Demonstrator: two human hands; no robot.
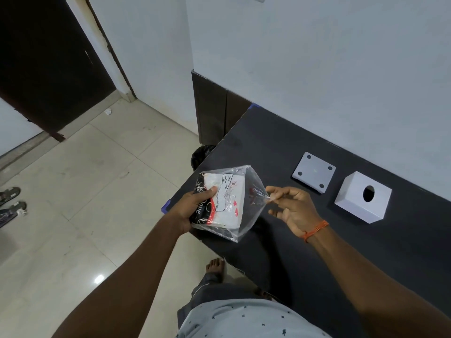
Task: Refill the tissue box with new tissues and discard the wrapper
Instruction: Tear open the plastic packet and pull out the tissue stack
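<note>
My left hand (pixel 195 206) grips a pack of white tissues in a clear plastic wrapper (pixel 227 201) with red and black print, held over the left edge of the black table (pixel 280 147). My right hand (pixel 290 206) pinches the wrapper's loose open end between thumb and fingers. The white cube tissue box cover (pixel 363 197), with a round hole on one face, stands on the table to the right. Its flat white base plate (pixel 314 171), with dark feet at the corners, lies apart to the left of it.
A black bin (pixel 201 156) stands on the floor behind the table's left edge. Sandals (pixel 12 198) lie on the tiled floor at far left. A dark door is at upper left, and a white wall runs behind the table.
</note>
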